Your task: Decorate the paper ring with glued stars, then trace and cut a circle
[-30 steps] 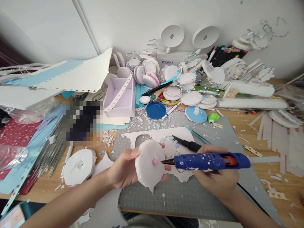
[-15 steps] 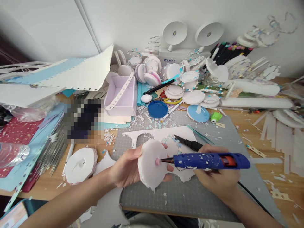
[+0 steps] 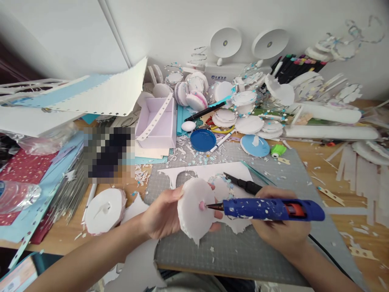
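Note:
Between the thumb and fingers of my left hand (image 3: 162,213) a white foam disc (image 3: 194,225) is held up, its flat face turned to the right. A small pink piece (image 3: 201,205) sits near the middle of that face. My right hand (image 3: 279,231) is wrapped round a blue glue gun (image 3: 252,209) flecked with white scraps. The gun's dark nozzle points left, its tip at the pink piece. Whether glue is coming out cannot be made out. Behind the right hand, a black-handled cutter (image 3: 249,185) lies on the grey cutting mat (image 3: 188,255).
A second white disc (image 3: 106,211) with a central hole lies on the left. A lilac box (image 3: 158,140), a blue lid (image 3: 203,140) and a blue disc (image 3: 255,146) stand farther back. Many white foam pieces crowd the wall. The gun's black cord (image 3: 330,257) runs down at the right.
The glue gun and my right hand have shifted very slightly right. The whole view has also moved a little; both hands keep their holds.

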Demonstrator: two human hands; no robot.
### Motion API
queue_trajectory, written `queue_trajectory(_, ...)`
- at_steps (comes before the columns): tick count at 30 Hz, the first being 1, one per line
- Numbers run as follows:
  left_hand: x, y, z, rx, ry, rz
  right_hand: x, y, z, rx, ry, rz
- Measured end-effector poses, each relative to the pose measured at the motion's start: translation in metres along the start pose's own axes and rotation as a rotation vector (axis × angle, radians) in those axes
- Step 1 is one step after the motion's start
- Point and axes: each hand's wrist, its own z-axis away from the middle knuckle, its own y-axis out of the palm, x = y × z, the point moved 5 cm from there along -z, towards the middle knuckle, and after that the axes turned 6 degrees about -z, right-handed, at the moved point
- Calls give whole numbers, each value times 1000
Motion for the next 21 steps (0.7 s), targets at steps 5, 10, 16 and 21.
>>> queue_trajectory(5,0,0,-1,0,3,0,-6,0,5,-26,72,-101)
queue_trajectory(10,0,-1,-2,29,10,9,-6,0,4,-56,72,-173)
queue_trajectory(16,0,-1,-2,45,14,26,-4,-1,1,-49,50,-230)
queue_trajectory(21,0,-1,-1,53,3,29,-4,-1,0,-50,57,-221)
